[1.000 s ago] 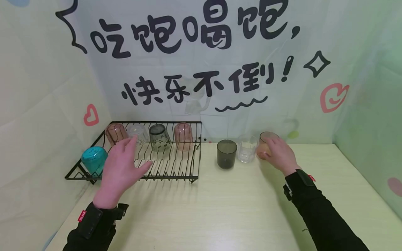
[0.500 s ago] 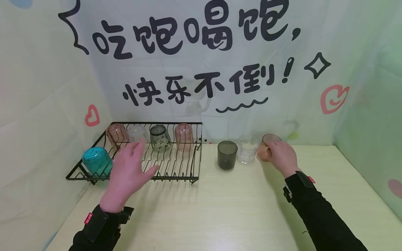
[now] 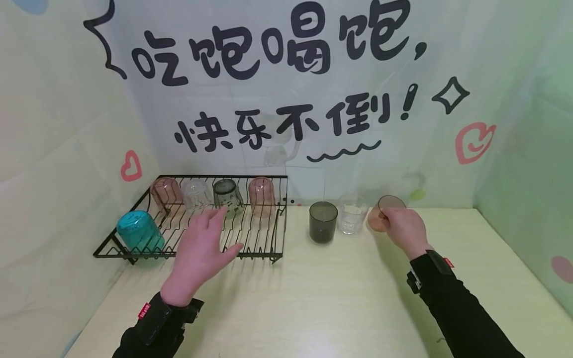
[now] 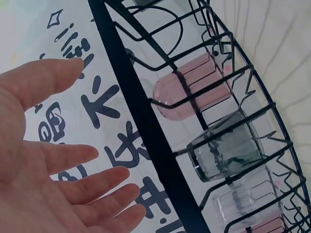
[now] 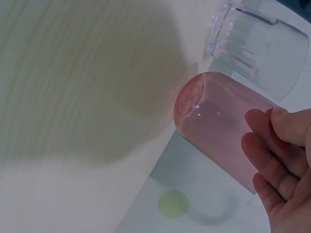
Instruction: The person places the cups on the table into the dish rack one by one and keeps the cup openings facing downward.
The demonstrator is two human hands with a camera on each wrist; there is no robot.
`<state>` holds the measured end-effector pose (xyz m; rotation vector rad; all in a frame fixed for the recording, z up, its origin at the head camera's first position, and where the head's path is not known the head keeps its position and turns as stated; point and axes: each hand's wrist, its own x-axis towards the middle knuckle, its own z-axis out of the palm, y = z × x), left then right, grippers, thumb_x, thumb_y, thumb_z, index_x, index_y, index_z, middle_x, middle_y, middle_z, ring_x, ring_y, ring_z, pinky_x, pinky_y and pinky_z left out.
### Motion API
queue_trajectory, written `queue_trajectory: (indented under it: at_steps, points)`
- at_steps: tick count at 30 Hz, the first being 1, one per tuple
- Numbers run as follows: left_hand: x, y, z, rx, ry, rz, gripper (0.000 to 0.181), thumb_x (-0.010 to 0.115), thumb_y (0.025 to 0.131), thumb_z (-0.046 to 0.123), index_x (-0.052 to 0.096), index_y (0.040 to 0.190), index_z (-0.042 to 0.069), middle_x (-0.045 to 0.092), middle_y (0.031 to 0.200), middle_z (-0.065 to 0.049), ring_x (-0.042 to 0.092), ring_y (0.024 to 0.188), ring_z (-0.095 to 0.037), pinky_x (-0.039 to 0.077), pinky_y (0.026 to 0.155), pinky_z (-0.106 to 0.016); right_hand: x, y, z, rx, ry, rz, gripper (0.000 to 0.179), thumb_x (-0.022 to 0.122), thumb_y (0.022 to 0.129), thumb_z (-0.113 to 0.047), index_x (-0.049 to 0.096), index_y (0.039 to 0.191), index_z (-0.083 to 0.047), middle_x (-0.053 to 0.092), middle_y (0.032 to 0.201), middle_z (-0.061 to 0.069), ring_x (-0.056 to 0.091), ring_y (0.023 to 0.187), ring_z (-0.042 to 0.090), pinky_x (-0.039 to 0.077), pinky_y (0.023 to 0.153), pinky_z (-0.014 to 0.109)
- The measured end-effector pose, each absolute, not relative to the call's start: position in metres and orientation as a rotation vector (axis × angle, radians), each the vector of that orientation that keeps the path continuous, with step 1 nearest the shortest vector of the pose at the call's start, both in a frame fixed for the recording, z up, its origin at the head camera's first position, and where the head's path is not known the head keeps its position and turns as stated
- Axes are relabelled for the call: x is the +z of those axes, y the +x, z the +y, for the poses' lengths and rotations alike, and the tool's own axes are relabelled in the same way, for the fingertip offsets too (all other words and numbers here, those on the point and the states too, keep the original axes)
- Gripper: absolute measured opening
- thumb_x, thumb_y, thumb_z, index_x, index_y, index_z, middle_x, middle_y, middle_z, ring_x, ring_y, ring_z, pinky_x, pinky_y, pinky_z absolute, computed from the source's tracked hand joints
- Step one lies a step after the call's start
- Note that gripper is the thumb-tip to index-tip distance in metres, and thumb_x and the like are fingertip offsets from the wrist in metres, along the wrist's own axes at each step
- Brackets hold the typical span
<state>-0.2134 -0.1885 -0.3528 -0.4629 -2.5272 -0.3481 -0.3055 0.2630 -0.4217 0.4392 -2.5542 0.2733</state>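
Observation:
My right hand (image 3: 408,231) pinches the rim of a pink glass (image 5: 218,121), thumb on one side and fingers on the other. The glass leans at the back of the table, its base low. Just left of it a clear glass (image 3: 351,216) stands upright, then a dark grey glass (image 3: 323,223). On the left, my left hand (image 3: 201,248) hovers by the front of a black wire rack (image 3: 257,254), fingers spread, holding nothing. Upside down along the rack's back sit a pink glass (image 3: 166,193), a clear glass (image 3: 197,194), a grey glass (image 3: 228,191) and another pink glass (image 3: 261,196).
A teal glass (image 3: 140,231) sits upside down at the rack's front left corner. Behind the pale wooden table (image 3: 304,298) hangs a printed cloth (image 3: 250,99), with further cloth walls on both sides.
My left hand has moved right along the rack's front, uncovering the teal glass. My right hand has shifted slightly right, and the pink glass's rim has tipped rightward with it.

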Motion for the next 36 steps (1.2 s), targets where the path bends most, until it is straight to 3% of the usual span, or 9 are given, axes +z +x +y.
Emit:
queue_trajectory:
  at_steps: [5, 12, 25, 31, 36]
  points:
    - [-0.357, -0.215, -0.183, -0.343, -0.479, -2.524, 0.083, 0.071, 0.069, 0.043, 0.037, 0.133, 0.003, 0.045, 0.125, -0.021, 0.042, 0.113, -0.038, 0.036, 0.092, -0.050, -0.424, -0.303, 0.264, 0.296, 0.447, -2.544, 0.009, 0.056, 0.082, -0.005, 0.062, 0.083, -0.012, 0.060, 0.078, 0.005, 0.053, 0.066, 0.025, 0.044, 0.062, 0.040]
    - [-0.360, -0.214, -0.178, -0.347, -0.471, -2.555, 0.086, 0.070, 0.069, 0.046, 0.035, 0.135, 0.003, 0.042, 0.127, -0.022, 0.039, 0.115, -0.039, 0.034, 0.093, -0.051, -0.426, -0.297, 0.266, 0.299, 0.429, -2.553, 0.008, 0.059, 0.082, -0.009, 0.062, 0.089, -0.011, 0.061, 0.083, 0.007, 0.053, 0.068, 0.027, 0.044, 0.065, 0.041]
    - [-0.362, -0.215, -0.170, -0.367, -0.502, -2.543, 0.085, 0.070, 0.069, 0.047, 0.036, 0.135, 0.004, 0.043, 0.128, -0.020, 0.040, 0.116, -0.037, 0.032, 0.096, -0.050, -0.427, -0.282, 0.269, 0.334, 0.434, -2.499, 0.009, 0.057, 0.083, -0.008, 0.056, 0.077, -0.016, 0.052, 0.068, -0.001, 0.039, 0.053, 0.016, 0.034, 0.052, 0.033]
    - [-0.365, -0.216, -0.166, -0.383, -0.511, -2.534, 0.083, 0.070, 0.070, 0.046, 0.038, 0.132, 0.003, 0.043, 0.128, -0.020, 0.040, 0.116, -0.037, 0.034, 0.095, -0.050, -0.427, -0.271, 0.271, 0.342, 0.450, -2.478, 0.010, 0.061, 0.081, -0.010, 0.062, 0.091, -0.012, 0.061, 0.080, 0.005, 0.054, 0.066, 0.025, 0.044, 0.063, 0.040]
    - [-0.366, -0.216, -0.164, -0.379, -0.522, -2.523, 0.080, 0.069, 0.070, 0.047, 0.041, 0.131, 0.003, 0.043, 0.128, -0.021, 0.040, 0.116, -0.038, 0.036, 0.092, -0.050, -0.424, -0.265, 0.272, 0.355, 0.466, -2.464, 0.013, 0.063, 0.079, -0.012, 0.062, 0.093, -0.010, 0.062, 0.082, 0.005, 0.056, 0.070, 0.025, 0.045, 0.065, 0.039]
